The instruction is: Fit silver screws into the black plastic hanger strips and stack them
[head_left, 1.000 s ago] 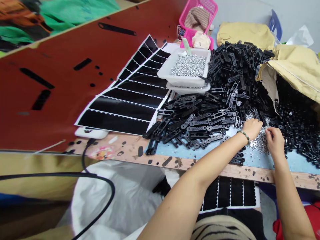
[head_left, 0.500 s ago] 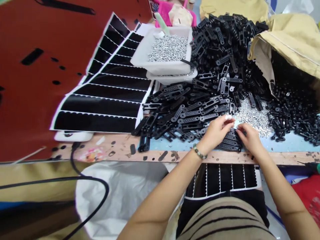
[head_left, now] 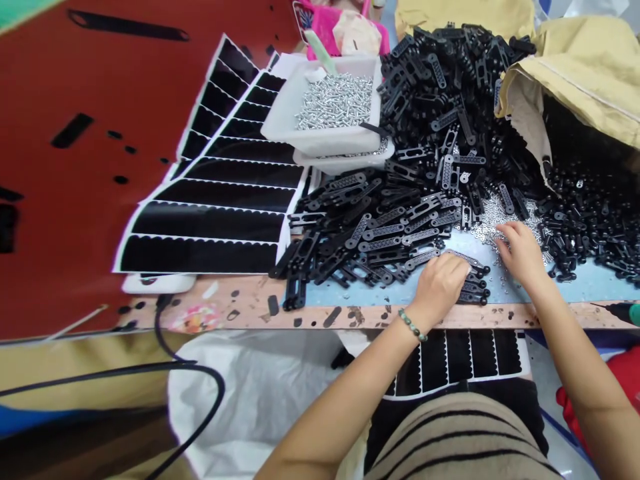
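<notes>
My left hand (head_left: 443, 285) is closed at the front of the worktop. Its curled fingers press on a few black plastic links (head_left: 474, 291) lying side by side, their round ends sticking out to the right. The fingertips are partly hidden, but a link appears to be gripped under them. My right hand (head_left: 523, 255) is over the edge of a heap of small silver metal pieces (head_left: 493, 223), thumb and fingers apart. No part shows between those fingers. A large pile of perforated black links (head_left: 385, 230) spreads to the left and behind.
Small black parts (head_left: 575, 233) lie at the right beside a yellow sack (head_left: 585, 80). A white tub (head_left: 320, 137) of silver pins stands behind the pile. Black sheets with scalloped strips (head_left: 210, 220) lie left. A green-handled tool (head_left: 627, 312) is near the right edge.
My right hand has moved right and away, over the silver pieces, and its fingers have parted. My left hand has turned down onto the front links. The view has shifted slightly.
</notes>
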{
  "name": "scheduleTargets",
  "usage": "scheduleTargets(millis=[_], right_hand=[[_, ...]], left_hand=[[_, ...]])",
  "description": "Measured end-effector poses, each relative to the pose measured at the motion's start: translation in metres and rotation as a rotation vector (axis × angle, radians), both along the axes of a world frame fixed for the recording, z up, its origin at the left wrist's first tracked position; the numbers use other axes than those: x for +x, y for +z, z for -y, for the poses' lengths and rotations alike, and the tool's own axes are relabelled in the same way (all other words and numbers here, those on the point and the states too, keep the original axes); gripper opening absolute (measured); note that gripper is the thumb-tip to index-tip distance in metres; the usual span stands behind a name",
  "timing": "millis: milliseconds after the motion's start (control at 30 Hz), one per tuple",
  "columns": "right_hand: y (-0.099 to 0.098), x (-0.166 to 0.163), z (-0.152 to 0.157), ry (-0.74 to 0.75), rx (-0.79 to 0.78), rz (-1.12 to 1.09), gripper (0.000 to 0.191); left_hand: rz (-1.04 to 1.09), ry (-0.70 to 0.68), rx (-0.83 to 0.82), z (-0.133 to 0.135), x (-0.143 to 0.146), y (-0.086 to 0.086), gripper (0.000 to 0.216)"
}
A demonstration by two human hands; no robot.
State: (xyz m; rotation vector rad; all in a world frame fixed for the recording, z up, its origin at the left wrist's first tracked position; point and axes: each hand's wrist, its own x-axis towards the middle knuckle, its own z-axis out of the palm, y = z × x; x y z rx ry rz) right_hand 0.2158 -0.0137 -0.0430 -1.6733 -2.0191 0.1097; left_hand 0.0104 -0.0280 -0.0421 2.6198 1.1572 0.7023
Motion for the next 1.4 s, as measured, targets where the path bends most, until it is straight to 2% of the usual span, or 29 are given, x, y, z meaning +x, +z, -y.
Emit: scheduleTargets(millis=[100,200,333,400,467,600,733,800,867,967,1033,1100,1200,1333,1400], right_hand=[[-0.002,0.000,-0.015,0.024,-0.034,0.172,0.014],[-0.002,-0.002,-0.019,0.049,-0.028,0.211,0.014],[0.005,0.004,-0.010,0.027,0.000,-0.064,0.013],[0.010,0.008,0.000,-0.023,0.018,-0.244,0.013],[0.016,0.010,0.012,-0.052,0.015,-0.353,0.014],[0.021,0.003,0.040,-0.022,-0.037,-0.438,0.016],[0.015,-0.012,0.058,0.047,-0.099,-0.448,0.016],[0.011,-0.021,0.062,0.089,-0.121,-0.409,0.014],[0.008,-0.029,0.060,0.149,-0.139,-0.346,0.013],[0.006,-0.037,0.054,0.245,-0.164,-0.213,0.018],[0.007,-0.040,0.050,0.277,-0.164,-0.128,0.021],[0.007,-0.042,0.049,0.287,-0.147,-0.077,0.023],[0.007,-0.044,0.052,0.288,-0.115,-0.073,0.026],[0.011,-0.027,0.051,0.300,-0.086,-0.182,0.021],[0.015,-0.010,0.042,0.176,-0.029,-0.211,0.022]], left_hand=[[-0.008,0.003,-0.011,0.003,0.000,0.000,0.026],[0.072,-0.009,-0.077,0.002,-0.001,0.006,0.018],[0.129,0.008,-0.138,-0.022,0.005,0.020,0.013],[-0.004,-0.055,-0.122,-0.042,0.015,0.025,0.012],[-0.188,-0.179,-0.088,-0.062,0.030,0.025,0.010],[-0.246,-0.274,-0.079,-0.084,0.054,0.019,0.018],[-0.229,-0.275,-0.086,-0.087,0.058,0.019,0.015],[-0.174,-0.245,-0.103,-0.083,0.049,0.024,0.013],[0.007,-0.192,-0.160,-0.073,0.035,0.030,0.010],[0.384,-0.058,-0.290,-0.046,0.008,0.035,0.006],[0.485,0.016,-0.333,-0.023,-0.007,0.034,0.005],[0.500,0.040,-0.353,-0.001,-0.014,0.028,0.006],[0.443,0.022,-0.297,0.023,-0.013,0.017,0.009],[0.272,0.012,-0.182,0.033,-0.002,0.003,0.014],[0.200,-0.013,-0.127,0.032,0.001,0.000,0.017]])
